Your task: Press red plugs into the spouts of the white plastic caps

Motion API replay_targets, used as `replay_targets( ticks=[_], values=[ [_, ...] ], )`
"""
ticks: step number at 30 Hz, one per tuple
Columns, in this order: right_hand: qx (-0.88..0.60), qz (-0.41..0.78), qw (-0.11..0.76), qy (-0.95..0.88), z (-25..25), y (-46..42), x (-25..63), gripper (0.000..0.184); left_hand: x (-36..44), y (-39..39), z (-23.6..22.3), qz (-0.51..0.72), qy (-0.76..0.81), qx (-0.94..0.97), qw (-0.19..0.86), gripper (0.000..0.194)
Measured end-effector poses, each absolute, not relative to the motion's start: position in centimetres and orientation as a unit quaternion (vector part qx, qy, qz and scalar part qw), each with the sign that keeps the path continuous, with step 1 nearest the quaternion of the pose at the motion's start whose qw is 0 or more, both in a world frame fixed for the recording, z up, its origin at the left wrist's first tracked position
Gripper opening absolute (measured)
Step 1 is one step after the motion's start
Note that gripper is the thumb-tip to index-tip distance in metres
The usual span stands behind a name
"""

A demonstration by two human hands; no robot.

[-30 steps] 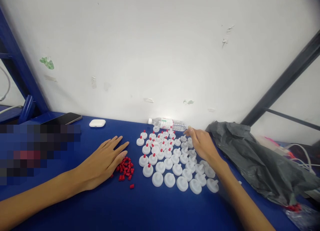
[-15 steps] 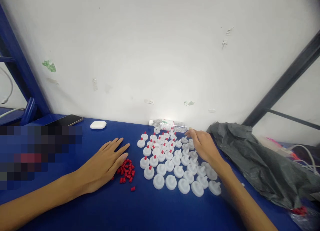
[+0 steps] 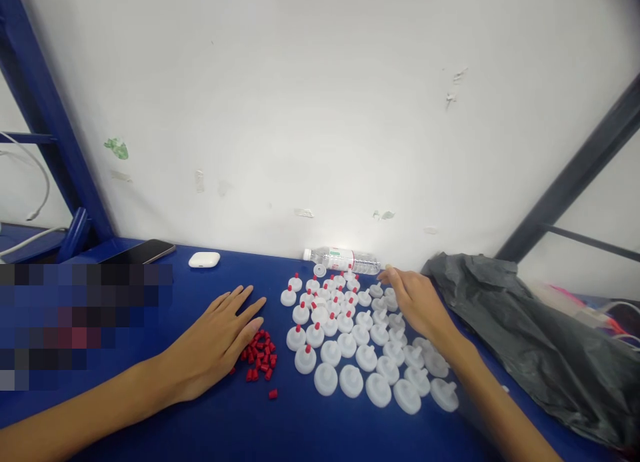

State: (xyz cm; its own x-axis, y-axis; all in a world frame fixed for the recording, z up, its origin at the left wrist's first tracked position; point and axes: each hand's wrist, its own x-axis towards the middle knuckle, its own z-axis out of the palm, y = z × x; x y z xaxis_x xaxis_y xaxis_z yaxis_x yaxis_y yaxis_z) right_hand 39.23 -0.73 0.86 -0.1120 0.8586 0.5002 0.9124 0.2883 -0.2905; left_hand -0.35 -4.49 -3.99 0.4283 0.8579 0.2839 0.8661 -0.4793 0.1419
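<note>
My left hand (image 3: 223,339) lies flat on the blue tabletop (image 3: 210,429) with its fingers stretched out. Its thumb is beside a pile of small red caps (image 3: 259,355). One red cap (image 3: 273,394) lies apart from the pile. My right hand (image 3: 413,299) is at the back right corner of a large group of round white lids with spouts (image 3: 367,357). Its fingers are bent and drawn together just above the rearmost lids; what they hold, if anything, is hidden. Several lids on the left side carry red caps on their spouts, such as this capped lid (image 3: 305,360).
A clear plastic bottle (image 3: 345,259) lies on its side against the white wall (image 3: 310,102). Left of it are a white earbud case (image 3: 204,259) and a dark phone (image 3: 150,251). A grey plastic bag (image 3: 525,342) covers the right side. Blue metal posts (image 3: 60,122) rise at the left.
The view has tilted, so everything sits slightly lower and further right in the picture. Both hands stay at about the same places relative to the lids and caps.
</note>
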Motion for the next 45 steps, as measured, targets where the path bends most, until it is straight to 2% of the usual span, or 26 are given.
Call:
replay_targets(
  ticks=[12, 28, 39, 45],
  values=[
    [-0.595, -0.042, 0.307, -0.742, 0.7, -0.6, 39.2, 0.053, -1.0, -4.1, -3.8, -0.121, -0.495, -0.860, -0.017, 0.053],
    [-0.590, -0.044, 0.317, -0.742, 0.7, -0.5, 39.2, 0.052, -0.5, -4.5, -5.7, -0.213, -0.519, -0.825, 0.069, 0.048],
    [-0.594, -0.040, 0.311, -0.741, 0.9, -0.6, 39.2, 0.051, -0.1, -4.8, -4.6, -0.174, -0.520, -0.834, 0.065, 0.055],
    [-0.594, -0.042, 0.309, -0.741, 1.1, -0.8, 39.1, 0.053, -0.2, -4.8, -5.0, -0.184, -0.516, -0.833, 0.069, 0.053]
  ],
)
